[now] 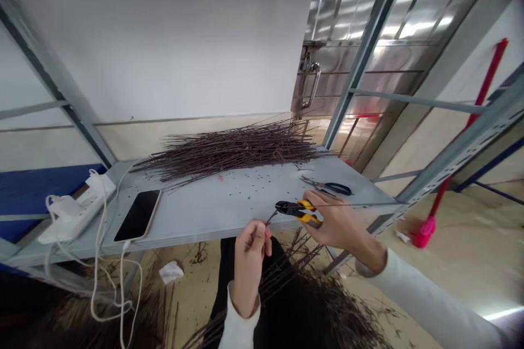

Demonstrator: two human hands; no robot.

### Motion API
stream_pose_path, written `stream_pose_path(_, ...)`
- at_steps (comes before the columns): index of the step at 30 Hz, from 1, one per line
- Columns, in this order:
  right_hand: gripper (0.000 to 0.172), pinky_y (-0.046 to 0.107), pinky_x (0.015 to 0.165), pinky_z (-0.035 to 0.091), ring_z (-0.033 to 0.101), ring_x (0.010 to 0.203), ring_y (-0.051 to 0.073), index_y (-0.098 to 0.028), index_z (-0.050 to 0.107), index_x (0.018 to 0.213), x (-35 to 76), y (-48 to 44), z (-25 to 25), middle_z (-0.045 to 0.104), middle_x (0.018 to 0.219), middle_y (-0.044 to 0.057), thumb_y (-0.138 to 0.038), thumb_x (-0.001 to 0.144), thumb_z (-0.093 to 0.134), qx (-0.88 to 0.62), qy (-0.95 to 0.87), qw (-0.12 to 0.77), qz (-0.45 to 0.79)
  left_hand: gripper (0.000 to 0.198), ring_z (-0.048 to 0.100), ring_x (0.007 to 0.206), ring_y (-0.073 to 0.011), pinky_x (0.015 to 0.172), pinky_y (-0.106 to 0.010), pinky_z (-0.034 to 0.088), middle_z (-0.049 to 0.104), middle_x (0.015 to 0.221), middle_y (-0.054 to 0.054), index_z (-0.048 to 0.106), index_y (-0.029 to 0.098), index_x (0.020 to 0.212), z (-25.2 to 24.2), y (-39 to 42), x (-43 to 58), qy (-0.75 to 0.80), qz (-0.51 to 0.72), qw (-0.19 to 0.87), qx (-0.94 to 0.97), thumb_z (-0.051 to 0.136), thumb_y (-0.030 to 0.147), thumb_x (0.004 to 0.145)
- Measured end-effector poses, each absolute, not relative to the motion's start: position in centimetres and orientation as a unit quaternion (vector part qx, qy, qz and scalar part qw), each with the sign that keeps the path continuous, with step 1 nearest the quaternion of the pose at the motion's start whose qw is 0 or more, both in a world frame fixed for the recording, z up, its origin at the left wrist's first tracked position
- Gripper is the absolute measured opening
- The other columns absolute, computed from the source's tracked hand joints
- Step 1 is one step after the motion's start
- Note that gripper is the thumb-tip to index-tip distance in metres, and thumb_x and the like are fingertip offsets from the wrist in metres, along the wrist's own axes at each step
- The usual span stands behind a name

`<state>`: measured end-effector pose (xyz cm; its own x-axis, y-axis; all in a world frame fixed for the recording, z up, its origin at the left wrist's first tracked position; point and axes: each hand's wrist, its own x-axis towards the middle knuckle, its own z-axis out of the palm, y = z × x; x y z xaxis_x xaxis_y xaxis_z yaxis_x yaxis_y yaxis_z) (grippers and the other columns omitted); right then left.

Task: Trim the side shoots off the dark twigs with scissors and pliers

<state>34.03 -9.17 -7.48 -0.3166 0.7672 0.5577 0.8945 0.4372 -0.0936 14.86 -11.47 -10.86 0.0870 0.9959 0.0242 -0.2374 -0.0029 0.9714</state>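
Observation:
My left hand (251,245) is closed in a pinch on a thin dark twig (272,217) at the front edge of the grey shelf. My right hand (333,219) grips yellow-and-black cutting pliers (291,208) by the handles. The plier jaws are right beside the twig's upper end; whether they touch it I cannot tell. Behind my hands, a big pile of dark twigs (241,148) lies along the back of the shelf. Blue-handled scissors (338,188) rest just beyond my right hand. More twigs (335,305) lie across my lap and below.
The grey shelf top (196,210) carries small dark scraps. At left are a phone (138,215) with a cable and a white power strip (84,204). Metal uprights (364,38) flank the shelf. A red-handled brush (426,232) stands at right. Crumpled tissue (171,272) is on the floor.

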Motion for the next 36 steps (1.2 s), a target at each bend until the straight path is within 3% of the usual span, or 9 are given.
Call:
stream_pose_path(4,0.014,0.027,0.054,0.031,0.053,0.061,0.018,-0.022,0.046,0.076,34.7,-8.7,-7.0,0.060,0.069,0.003,-0.017,0.063,0.046,-0.487,-0.802,0.252,-0.238,0.044,0.033,0.046,-0.0091,0.047,-0.022,0.025,0.038,0.047,0.006,0.049,0.019,0.061,-11.1,-11.4,14.5,0.421,0.559,0.542,0.465,0.053,0.056,0.083)
stream_pose_path(7,0.014,0.027,0.053,0.031,0.053,0.061,0.018,-0.022,0.046,0.077,34.9,-8.5,-7.1,0.060,0.070,0.003,-0.019,0.064,0.048,-0.482,-0.816,0.245,-0.205,0.042,0.036,0.049,-0.0098,0.051,-0.022,0.029,0.039,0.049,0.005,0.050,0.019,0.061,-11.2,-11.5,14.2,0.429,0.572,0.515,0.473,0.052,0.053,0.085)
stream_pose_path(12,0.012,0.025,0.052,0.029,0.043,0.054,0.013,-0.022,0.041,0.073,33.8,-9.3,-7.7,0.048,0.061,-0.002,-0.024,0.065,0.050,-0.520,-0.816,0.252,0.032,0.042,0.036,0.049,-0.0106,0.052,-0.023,0.028,0.041,0.050,0.005,0.051,0.019,0.061,-11.7,-11.2,13.9,0.445,0.581,0.484,0.480,0.051,0.052,0.086)
stream_pose_path(15,0.014,0.023,0.049,0.025,0.032,0.050,0.009,-0.022,0.036,0.066,32.6,-10.6,-7.7,0.033,0.056,-0.006,-0.018,0.060,0.048,-0.509,-0.788,0.248,0.242,0.042,0.037,0.050,-0.0111,0.052,-0.023,0.029,0.040,0.051,0.005,0.051,0.019,0.061,-12.1,-10.8,14.2,0.428,0.587,0.502,0.469,0.053,0.054,0.084)
stream_pose_path(18,0.016,0.022,0.049,0.024,0.030,0.054,0.008,-0.021,0.036,0.067,31.5,-12.0,-7.6,0.031,0.059,-0.006,-0.015,0.056,0.046,-0.450,-0.740,0.252,0.432,0.041,0.038,0.051,-0.0114,0.053,-0.022,0.031,0.042,0.051,0.005,0.054,0.019,0.065,-12.4,-10.6,14.7,0.402,0.586,0.533,0.458,0.056,0.056,0.081)
stream_pose_path(24,0.020,0.022,0.046,0.020,0.024,0.049,0.007,-0.021,0.036,0.065,31.5,-12.7,-8.8,0.030,0.056,-0.008,-0.018,0.056,0.053,-0.411,-0.629,0.297,0.590,0.038,0.037,0.051,-0.0099,0.051,-0.021,0.029,0.045,0.053,0.004,0.053,0.019,0.065,-12.2,-10.4,14.0,0.394,0.593,0.527,0.465,0.056,0.052,0.083)
stream_pose_path(28,0.023,0.023,0.043,0.024,0.029,0.046,0.008,-0.022,0.036,0.065,33.7,-12.6,-7.2,0.034,0.056,-0.007,-0.023,0.054,0.057,-0.332,-0.542,0.472,0.611,0.043,0.030,0.048,-0.0083,0.047,-0.019,0.026,0.037,0.052,0.006,0.045,0.019,0.057,-11.3,-10.6,12.4,0.445,0.640,0.463,0.422,0.057,0.052,0.083)
stream_pose_path(32,0.021,0.024,0.041,0.023,0.025,0.043,0.008,-0.021,0.036,0.059,35.5,-12.3,-3.3,0.028,0.052,-0.007,-0.013,0.051,0.053,-0.323,-0.420,0.739,0.416,0.036,0.037,0.048,-0.0085,0.046,-0.019,0.028,0.045,0.052,0.004,0.054,0.019,0.067,-10.5,-11.2,12.3,0.425,0.601,0.496,0.461,0.053,0.050,0.086)
stream_pose_path(36,0.018,0.025,0.048,0.028,0.027,0.047,0.009,-0.020,0.040,0.061,35.1,-12.1,-2.4,0.030,0.053,-0.007,-0.009,0.049,0.048,-0.321,-0.344,0.838,0.275,0.036,0.035,0.042,-0.0077,0.040,-0.019,0.021,0.051,0.049,0.003,0.059,0.019,0.072,-10.5,-11.3,13.1,0.423,0.601,0.502,0.455,0.055,0.053,0.083)
